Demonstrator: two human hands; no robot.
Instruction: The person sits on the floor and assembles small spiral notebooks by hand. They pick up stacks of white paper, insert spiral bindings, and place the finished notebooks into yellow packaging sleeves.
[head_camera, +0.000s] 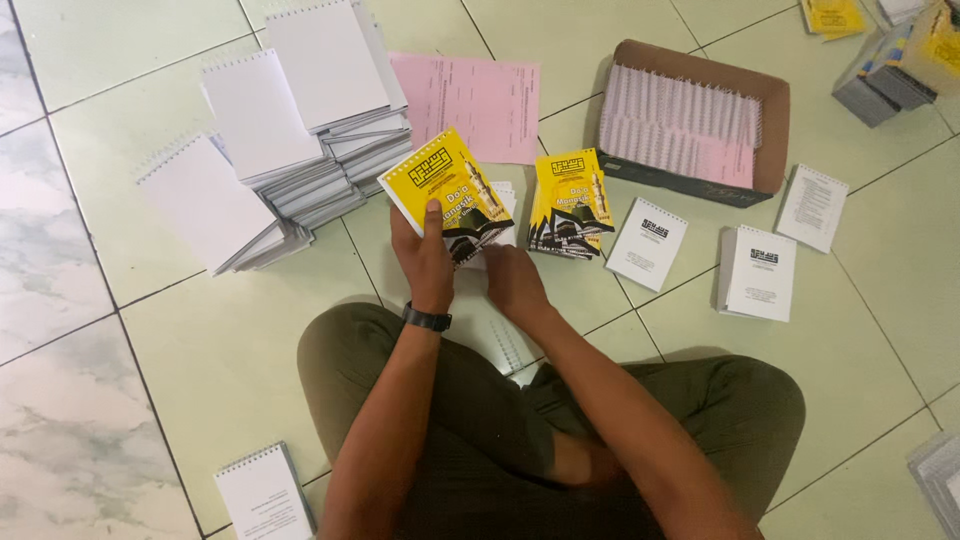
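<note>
a yellow booklet (447, 192) with black lettering and a dark building printed low on the cover, held tilted just above the tiled floor (220, 340), in front of crossed legs. gripped by the left hand (424, 258), thumb pressed on the cover, fingers hidden underneath. right hand (513, 282) just beside, curled at the booklet's lower corner over white pages; hard to tell whether closed on them or only touching. glossy-looking cover, thin, corners sharp, spiral edge not visible here. likely risks: cover sliding askew against the white pages beneath, since held at one edge only; a bent corner from thumb pressure; loose sheets slipping onto the floor. outward: a second yellow booklet (570, 203) lying near on the right, small white pads (648, 243) beyond, a cardboard box (700, 120) of spiral-bound pads behind, a pink sheet (480, 100), and fanned stacks of white notepads (270, 150) to the left.
</note>
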